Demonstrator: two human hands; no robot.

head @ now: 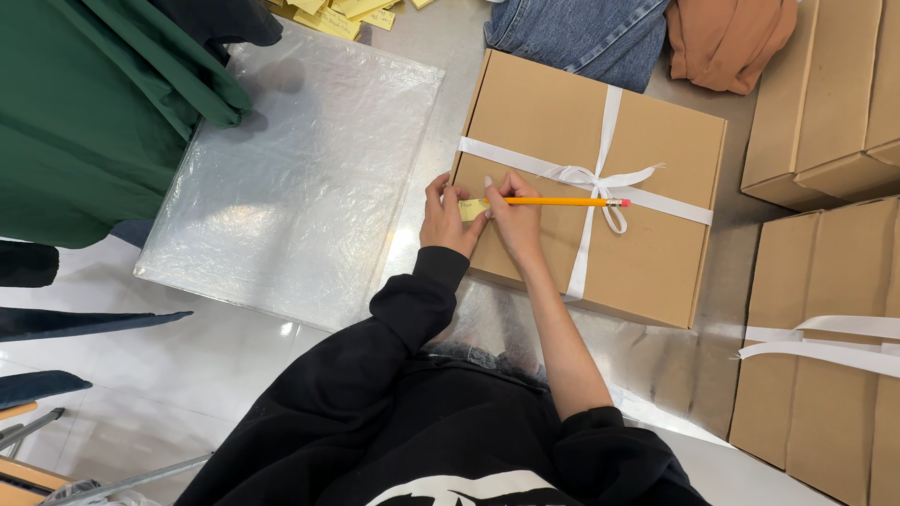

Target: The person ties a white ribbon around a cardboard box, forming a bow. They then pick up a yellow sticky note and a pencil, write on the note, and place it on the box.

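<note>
Black sleeves fill the bottom of frame, w/ both hands out over a brown box [581,187] on the floor. Left hand [443,217] pins a small yellow note [472,207] at the box's left edge, fingers pressed flat on it. Right hand [514,220] has fingers clenched on a yellow pencil [562,201], tip at the note, eraser end over the bow. Box is already shut and tied w/ white ribbon [600,178]; note looks partly written, so labelling seems underway. Around it: clear plastic sheet [291,178] to the left, more boxes [825,94] to the right, one w/ loose ribbon.
</note>
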